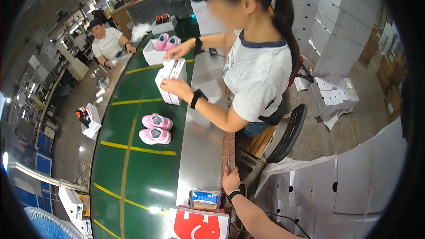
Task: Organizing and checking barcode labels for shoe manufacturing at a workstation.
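My right hand (231,179), with a black band at the wrist, is closed on the table edge (228,152), which is covered in red-patterned tape. My left hand is out of view. Close by on the metal strip sits a blue-and-tan packet in a dark tray (206,199). Below it is a red and white paper bag or box (199,223). Farther up the green belt (146,168), a pair of pink shoes (156,129) stands side by side. Beyond them a co-worker's two hands hold a white shoebox (170,82).
The co-worker (261,62) sits at the right side of the belt, by a black chair back (290,135). An open box with pink shoes (167,43) lies farther off. White cartons (336,181) are stacked at the right. Another person (108,44) is across the belt.
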`<action>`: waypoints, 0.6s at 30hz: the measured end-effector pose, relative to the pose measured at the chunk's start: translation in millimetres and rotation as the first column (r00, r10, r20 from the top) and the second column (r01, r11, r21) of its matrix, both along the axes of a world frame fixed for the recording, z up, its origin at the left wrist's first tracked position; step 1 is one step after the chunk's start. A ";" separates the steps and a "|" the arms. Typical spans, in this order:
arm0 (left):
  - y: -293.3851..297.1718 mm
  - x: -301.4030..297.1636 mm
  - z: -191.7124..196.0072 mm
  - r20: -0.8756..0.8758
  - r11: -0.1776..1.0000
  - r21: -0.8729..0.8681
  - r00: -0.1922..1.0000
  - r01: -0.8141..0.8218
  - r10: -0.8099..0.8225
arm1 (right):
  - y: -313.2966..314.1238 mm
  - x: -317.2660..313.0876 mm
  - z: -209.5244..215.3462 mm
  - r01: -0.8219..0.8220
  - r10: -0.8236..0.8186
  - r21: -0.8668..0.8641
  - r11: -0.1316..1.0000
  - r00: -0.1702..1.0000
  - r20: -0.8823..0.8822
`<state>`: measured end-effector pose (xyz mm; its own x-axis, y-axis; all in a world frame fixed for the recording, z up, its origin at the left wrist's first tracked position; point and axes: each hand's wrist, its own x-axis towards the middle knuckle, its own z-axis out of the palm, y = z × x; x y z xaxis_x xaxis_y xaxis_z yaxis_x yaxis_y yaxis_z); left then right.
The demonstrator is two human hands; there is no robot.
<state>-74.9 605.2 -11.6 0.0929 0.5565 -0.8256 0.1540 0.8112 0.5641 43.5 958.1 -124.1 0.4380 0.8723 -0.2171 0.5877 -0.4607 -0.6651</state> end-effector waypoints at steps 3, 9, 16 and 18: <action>7.7 -5.3 0.3 0.040 0.999 -0.048 0.999 -0.016 0.018 | -0.1 -5.2 12.7 0.024 -0.023 -0.049 0.998 0.999 0.025; 7.2 -6.7 5.5 0.099 0.990 -0.119 0.991 -0.078 0.090 | 4.1 -6.1 14.4 0.035 -0.033 -0.064 0.997 0.999 0.038; -2.9 13.6 16.6 0.145 0.969 -0.144 0.964 -0.201 0.221 | 3.0 -6.4 6.8 0.012 -0.011 -0.053 0.999 1.000 0.024; -7.3 21.1 21.3 0.160 0.961 -0.146 0.953 -0.235 0.258 | 0.4 -5.1 3.6 -0.002 0.003 -0.045 0.999 0.999 0.037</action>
